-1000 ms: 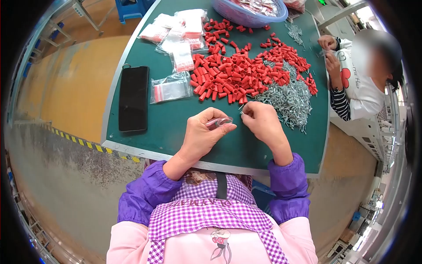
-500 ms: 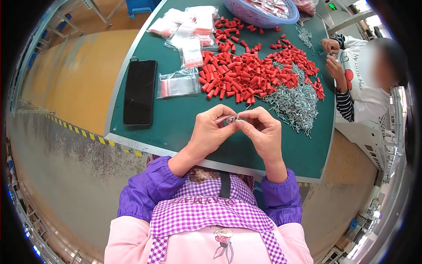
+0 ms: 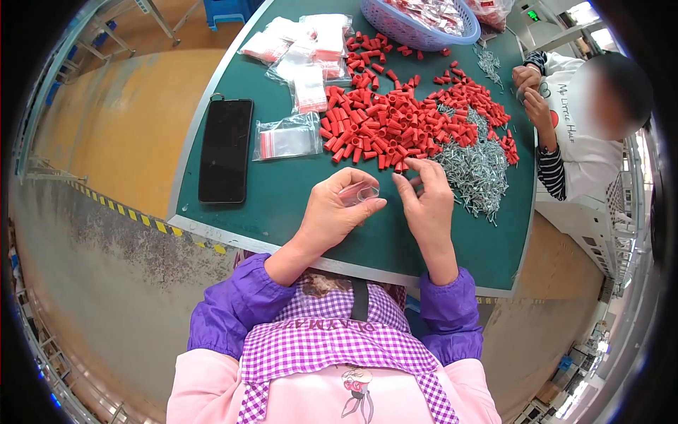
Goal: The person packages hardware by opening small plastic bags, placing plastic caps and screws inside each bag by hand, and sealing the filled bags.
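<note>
My left hand (image 3: 337, 209) holds a small clear plastic bag (image 3: 359, 193) between thumb and fingers, its mouth spread in a loop. To its right is my right hand (image 3: 427, 205), thumb and fingers apart, at the near edge of the heap of red plastic caps (image 3: 381, 120). I see nothing between its fingertips. A pile of small grey screws (image 3: 474, 177) lies just right of that hand. Beyond my left hand, a clear bag with a red stripe (image 3: 288, 138) lies flat on the green table (image 3: 282, 212).
A black phone (image 3: 226, 150) lies at the left. Stacked clear bags (image 3: 307, 42) are at the back left, a purple basket (image 3: 424, 27) of filled packets at the back. A co-worker (image 3: 579, 127) sits at the right edge, hands over the table, near a few screws (image 3: 488, 65).
My right hand went to the bag's mouth, then moved away to the right and opened beside the red caps. My left hand kept hold of the bag.
</note>
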A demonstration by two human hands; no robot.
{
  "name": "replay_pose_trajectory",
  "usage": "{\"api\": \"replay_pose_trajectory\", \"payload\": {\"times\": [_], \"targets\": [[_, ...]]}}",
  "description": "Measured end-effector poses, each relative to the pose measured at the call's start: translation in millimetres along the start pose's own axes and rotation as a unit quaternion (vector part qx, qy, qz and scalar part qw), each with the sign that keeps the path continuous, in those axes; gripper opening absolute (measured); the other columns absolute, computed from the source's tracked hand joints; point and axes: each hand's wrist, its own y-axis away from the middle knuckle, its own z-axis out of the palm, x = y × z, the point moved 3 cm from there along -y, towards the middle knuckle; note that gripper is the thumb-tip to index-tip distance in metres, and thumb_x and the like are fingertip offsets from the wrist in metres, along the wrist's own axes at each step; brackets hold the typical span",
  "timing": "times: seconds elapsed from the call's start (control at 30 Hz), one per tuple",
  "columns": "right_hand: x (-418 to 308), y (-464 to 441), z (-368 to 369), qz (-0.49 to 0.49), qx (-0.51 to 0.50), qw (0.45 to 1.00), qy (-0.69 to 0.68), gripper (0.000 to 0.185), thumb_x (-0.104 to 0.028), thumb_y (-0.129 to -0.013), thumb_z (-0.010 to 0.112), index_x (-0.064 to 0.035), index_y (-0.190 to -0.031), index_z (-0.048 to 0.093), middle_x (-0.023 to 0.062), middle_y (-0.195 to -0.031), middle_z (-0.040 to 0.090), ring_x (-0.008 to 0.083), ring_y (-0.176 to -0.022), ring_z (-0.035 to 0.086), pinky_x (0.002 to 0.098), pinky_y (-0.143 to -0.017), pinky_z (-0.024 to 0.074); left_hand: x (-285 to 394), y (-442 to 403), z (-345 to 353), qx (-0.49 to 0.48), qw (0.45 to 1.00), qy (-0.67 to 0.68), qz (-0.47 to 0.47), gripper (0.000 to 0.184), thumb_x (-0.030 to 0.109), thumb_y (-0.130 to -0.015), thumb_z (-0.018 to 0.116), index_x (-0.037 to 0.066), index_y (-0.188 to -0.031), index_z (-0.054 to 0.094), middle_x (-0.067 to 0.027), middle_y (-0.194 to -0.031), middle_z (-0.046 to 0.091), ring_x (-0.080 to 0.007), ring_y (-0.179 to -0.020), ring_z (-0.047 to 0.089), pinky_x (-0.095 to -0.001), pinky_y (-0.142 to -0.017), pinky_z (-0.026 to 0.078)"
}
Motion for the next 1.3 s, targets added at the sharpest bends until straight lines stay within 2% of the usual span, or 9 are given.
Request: {"api": "replay_pose_trajectory", "payload": {"times": [0.13, 0.3, 0.53, 0.63, 0.7, 0.77, 0.9, 1.03, 1.3], "targets": [[11.6, -4.6, 16.6, -0.12, 0.04, 0.984, 0.129, 0.024, -0.01, -0.079, 0.068, 0.0001, -0.1, 0.063, 0.0153, -0.097, 0.062, 0.0306, -0.086, 0.06, 0.0388, -0.075, 0.0497, -0.3, -1.9, -1.6, -0.017, 0.999, 0.024, 0.025, 0.027, 0.002, -0.079, 0.073, 0.002, -0.103, 0.061, -0.0008, -0.085, 0.062, -0.0052, -0.071, 0.059, -0.0197, -0.062, 0.051], [14.2, -6.6, 22.3, -0.148, 0.014, 0.972, 0.184, 0.025, -0.008, -0.079, 0.066, 0.0011, -0.102, 0.062, 0.0154, -0.097, 0.061, 0.0306, -0.088, 0.06, 0.0388, -0.077, 0.0494, 8.0, -1.4, -7.1, -0.032, 0.998, 0.056, 0.011, 0.028, 0.0, -0.08, 0.072, -0.001, -0.106, 0.062, -0.0035, -0.088, 0.063, -0.0099, -0.078, 0.062, -0.0239, -0.071, 0.055], [13.3, -2.3, 24.7, -0.186, 0.052, 0.944, 0.268, 0.025, -0.003, -0.08, 0.06, 0.0006, -0.105, 0.061, 0.0138, -0.094, 0.062, 0.03, -0.085, 0.059, 0.0388, -0.078, 0.0495, 3.2, -4.0, -7.5, 0.005, 0.999, 0.015, 0.03, 0.023, 0.001, -0.079, 0.073, -0.002, -0.1, 0.064, -0.0032, -0.088, 0.065, -0.0079, -0.073, 0.061, -0.0214, -0.065, 0.052], [17.4, -3.6, 20.6, -0.178, 0.086, 0.951, 0.237, 0.023, 0.0, -0.082, 0.059, 0.0008, -0.105, 0.061, 0.0132, -0.094, 0.062, 0.0265, -0.082, 0.061, 0.0362, -0.073, 0.0509, 3.8, -4.0, -6.5, 0.026, 0.998, -0.038, 0.05, 0.023, 0.004, -0.078, 0.075, -0.001, -0.099, 0.065, -0.0025, -0.087, 0.065, -0.0068, -0.072, 0.061, -0.0205, -0.064, 0.051], [10.0, -3.0, 9.2, -0.064, 0.042, 0.997, 0.031, 0.021, 0.001, -0.084, 0.059, 0.0009, -0.105, 0.062, 0.013, -0.094, 0.062, 0.0238, -0.079, 0.063, 0.0336, -0.068, 0.0514, 2.8, -4.3, -7.0, 0.043, 0.994, -0.066, 0.072, 0.024, 0.005, -0.078, 0.076, -0.001, -0.098, 0.065, -0.0022, -0.087, 0.065, -0.0064, -0.073, 0.06, -0.0204, -0.064, 0.051], [-6.7, -1.3, -5.7, -0.003, -0.01, 0.992, -0.124, 0.018, 0.001, -0.086, 0.058, 0.0013, -0.104, 0.062, 0.0132, -0.093, 0.062, 0.02, -0.075, 0.065, 0.03, -0.063, 0.052, 4.7, -5.5, -8.6, 0.055, 0.981, -0.148, 0.116, 0.025, 0.006, -0.076, 0.077, 0.0, -0.098, 0.065, -0.0018, -0.086, 0.065, -0.0062, -0.074, 0.06, -0.0208, -0.063, 0.05], [-41.0, -2.6, -23.2, -0.1, -0.117, 0.979, -0.132, 0.022, 0.005, -0.083, 0.057, 0.002, -0.104, 0.061, 0.0143, -0.094, 0.061, 0.0268, -0.079, 0.064, 0.0339, -0.068, 0.0528, 7.9, -7.6, -3.2, 0.052, 0.958, -0.243, 0.143, 0.028, 0.006, -0.074, 0.078, 0.001, -0.099, 0.066, -0.002, -0.084, 0.064, -0.0059, -0.076, 0.059, -0.0217, -0.064, 0.05], [-51.8, 0.5, -19.9, -0.22, -0.136, 0.964, 0.058, 0.036, 0.007, -0.073, 0.056, 0.0007, -0.108, 0.06, 0.0148, -0.094, 0.058, 0.0317, -0.082, 0.062, 0.0372, -0.068, 0.0522, 6.3, -6.7, 0.3, 0.05, 0.962, -0.233, 0.132, 0.028, 0.005, -0.074, 0.078, 0.001, -0.099, 0.066, -0.0027, -0.084, 0.064, -0.0056, -0.075, 0.059, -0.0223, -0.065, 0.05], [-50.0, -1.5, -18.4, -0.111, -0.113, 0.978, -0.137, 0.014, 0.005, -0.082, 0.06, 0.0005, -0.095, 0.057, 0.0143, -0.09, 0.06, 0.0308, -0.078, 0.063, 0.036, -0.067, 0.0511, 0.7, -8.8, -4.9, 0.041, 0.977, -0.174, 0.116, 0.025, 0.005, -0.077, 0.075, 0.0, -0.099, 0.066, -0.0032, -0.085, 0.066, -0.0069, -0.077, 0.06, -0.0235, -0.066, 0.051]]}}
